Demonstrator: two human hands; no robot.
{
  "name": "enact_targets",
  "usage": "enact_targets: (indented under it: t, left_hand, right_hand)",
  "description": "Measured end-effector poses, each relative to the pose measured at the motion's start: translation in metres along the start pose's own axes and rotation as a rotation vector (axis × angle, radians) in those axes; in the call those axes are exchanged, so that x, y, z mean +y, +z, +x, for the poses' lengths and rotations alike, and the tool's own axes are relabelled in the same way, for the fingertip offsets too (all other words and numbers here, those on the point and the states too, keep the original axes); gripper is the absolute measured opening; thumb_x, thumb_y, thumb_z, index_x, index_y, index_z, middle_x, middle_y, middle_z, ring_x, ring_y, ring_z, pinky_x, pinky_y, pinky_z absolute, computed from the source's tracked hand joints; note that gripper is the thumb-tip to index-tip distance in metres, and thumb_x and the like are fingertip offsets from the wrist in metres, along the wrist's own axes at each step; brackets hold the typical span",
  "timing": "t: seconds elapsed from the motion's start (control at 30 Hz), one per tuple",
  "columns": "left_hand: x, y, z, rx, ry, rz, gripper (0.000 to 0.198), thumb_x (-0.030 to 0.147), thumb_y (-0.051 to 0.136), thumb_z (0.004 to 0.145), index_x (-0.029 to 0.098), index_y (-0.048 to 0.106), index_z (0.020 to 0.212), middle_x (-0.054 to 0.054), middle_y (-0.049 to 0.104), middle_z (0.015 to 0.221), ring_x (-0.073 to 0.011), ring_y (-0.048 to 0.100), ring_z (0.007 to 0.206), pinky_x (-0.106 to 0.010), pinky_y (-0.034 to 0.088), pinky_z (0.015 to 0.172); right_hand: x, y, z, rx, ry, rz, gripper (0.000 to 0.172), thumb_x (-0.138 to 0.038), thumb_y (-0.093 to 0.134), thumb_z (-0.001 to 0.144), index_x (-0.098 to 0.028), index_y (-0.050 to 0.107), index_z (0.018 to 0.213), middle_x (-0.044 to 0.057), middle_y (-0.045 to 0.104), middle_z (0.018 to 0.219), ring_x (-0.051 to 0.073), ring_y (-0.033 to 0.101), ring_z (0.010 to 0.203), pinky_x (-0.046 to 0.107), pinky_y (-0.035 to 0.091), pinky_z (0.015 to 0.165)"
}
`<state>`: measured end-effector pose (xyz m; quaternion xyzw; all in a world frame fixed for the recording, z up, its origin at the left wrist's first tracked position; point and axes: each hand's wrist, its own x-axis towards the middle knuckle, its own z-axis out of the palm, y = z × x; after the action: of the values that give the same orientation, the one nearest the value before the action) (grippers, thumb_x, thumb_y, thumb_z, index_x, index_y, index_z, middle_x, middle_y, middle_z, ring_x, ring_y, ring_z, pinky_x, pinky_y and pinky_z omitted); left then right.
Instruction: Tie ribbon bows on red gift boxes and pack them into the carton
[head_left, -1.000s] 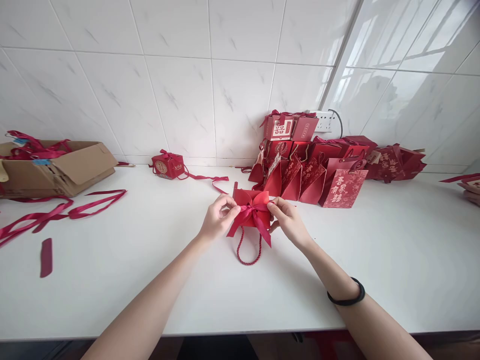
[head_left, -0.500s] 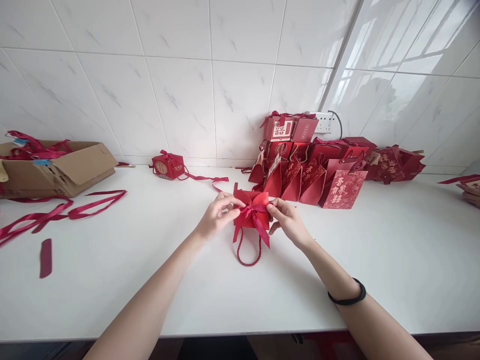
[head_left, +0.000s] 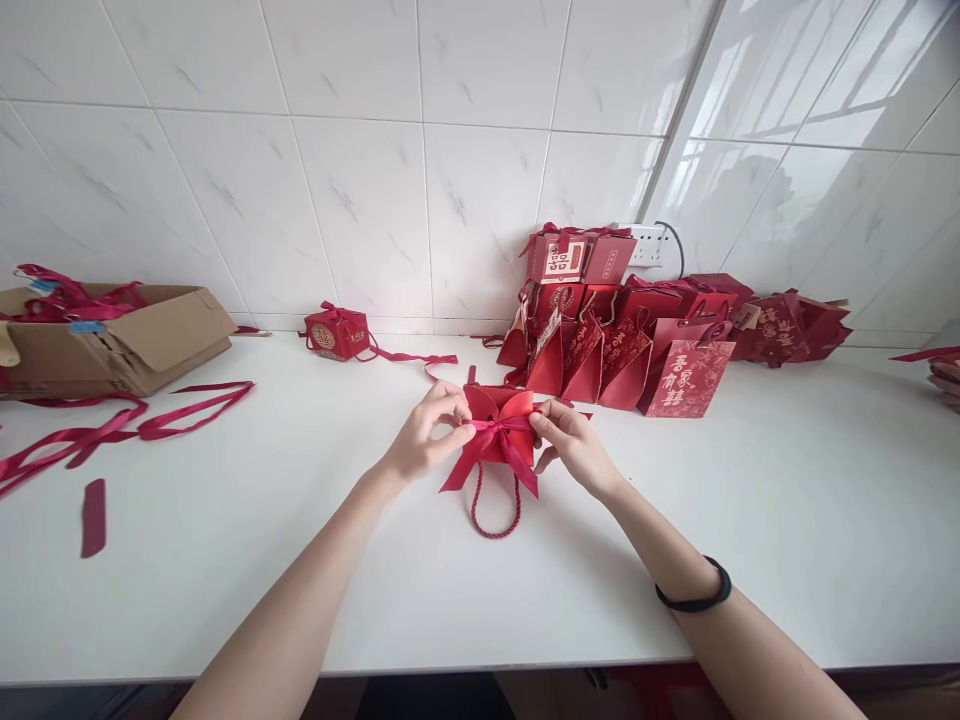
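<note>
A small red gift box with curved flaps lies on the white table before me. Across its top runs a dark red ribbon tied in a bow, its two tails spreading toward me. My left hand pinches the bow's left loop between thumb and fingers. On the other side, my right hand pinches the right loop at the box's edge. A twisted rope handle curves out from the box's near side. The underside of the box is hidden.
Red gift bags and boxes stand stacked at the back right by a power strip. A red hexagonal box sits by the wall. At left are a cardboard box, loose ribbon and a dark red strip.
My left hand has shifted slightly left and pulled the loop outward. The bow is flatter, and its left tail now hangs out over the box's near-left corner. My right hand keeps its grip.
</note>
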<state>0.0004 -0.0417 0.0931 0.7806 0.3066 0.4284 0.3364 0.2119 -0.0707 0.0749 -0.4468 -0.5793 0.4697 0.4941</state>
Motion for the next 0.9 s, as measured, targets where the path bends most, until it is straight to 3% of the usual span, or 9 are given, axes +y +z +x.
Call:
enact_targets:
  t: [0.2, 0.57, 0.9]
  left_hand:
    - [0.000, 0.003, 0.002, 0.044, -0.139, -0.066, 0.025, 0.034, 0.057, 0.072, 0.019, 0.045, 0.056, -0.003, 0.039, 0.075, -0.0176, 0.044, 0.075, -0.027, 0.042, 0.060]
    - [-0.004, 0.011, 0.004, 0.161, -0.186, 0.024, 0.032, 0.037, 0.060, 0.072, 0.019, 0.039, 0.058, -0.001, 0.040, 0.077, -0.0141, 0.044, 0.070, -0.026, 0.042, 0.061]
    - [-0.004, 0.016, 0.004, 0.171, -0.262, 0.030, 0.038, 0.045, 0.061, 0.073, 0.018, 0.039, 0.058, -0.001, 0.043, 0.080, -0.0142, 0.046, 0.071, -0.028, 0.041, 0.064]
  right_hand:
    - [-0.002, 0.000, 0.000, -0.028, 0.003, 0.003, 0.043, -0.058, 0.059, 0.074, -0.019, 0.045, 0.068, -0.002, 0.048, 0.067, 0.011, 0.052, 0.061, 0.024, 0.055, 0.044]
    - [-0.001, 0.000, 0.001, -0.031, -0.008, 0.006, 0.042, -0.057, 0.059, 0.075, -0.019, 0.044, 0.070, -0.003, 0.049, 0.068, 0.011, 0.056, 0.062, 0.027, 0.058, 0.048]
    - [0.006, 0.000, 0.004, 0.029, -0.045, 0.014, 0.039, -0.054, 0.062, 0.075, -0.018, 0.046, 0.071, -0.001, 0.054, 0.075, 0.012, 0.058, 0.068, 0.028, 0.060, 0.053]
